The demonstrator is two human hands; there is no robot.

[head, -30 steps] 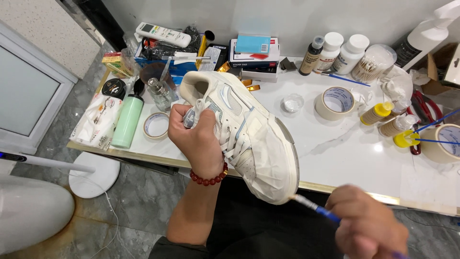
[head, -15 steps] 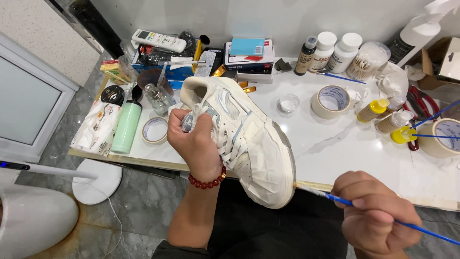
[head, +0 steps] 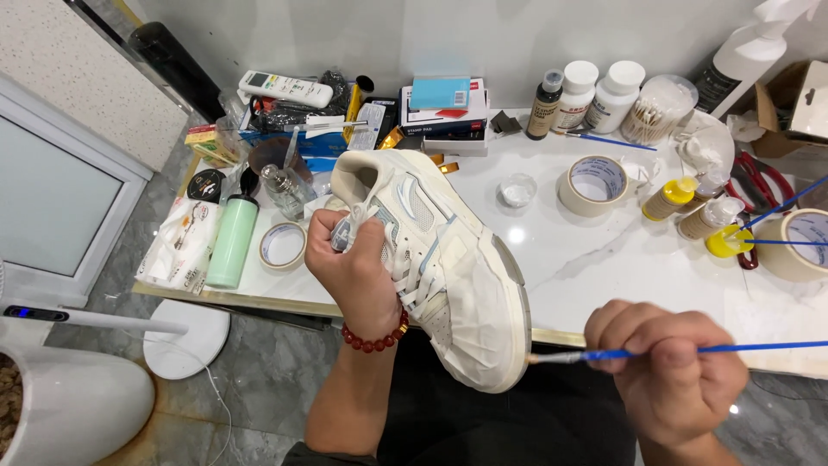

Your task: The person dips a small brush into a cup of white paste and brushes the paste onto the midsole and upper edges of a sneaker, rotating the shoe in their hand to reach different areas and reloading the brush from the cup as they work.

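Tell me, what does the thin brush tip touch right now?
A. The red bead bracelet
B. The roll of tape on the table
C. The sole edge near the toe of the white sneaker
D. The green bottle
C: the right hand holds the blue-handled brush with its tip against the sole edge at the toe of the white sneaker, which the left hand holds up by the laces.

My one camera sat on the head, looked steeply down, close over both hands and the near table (head: 604, 259) edge.
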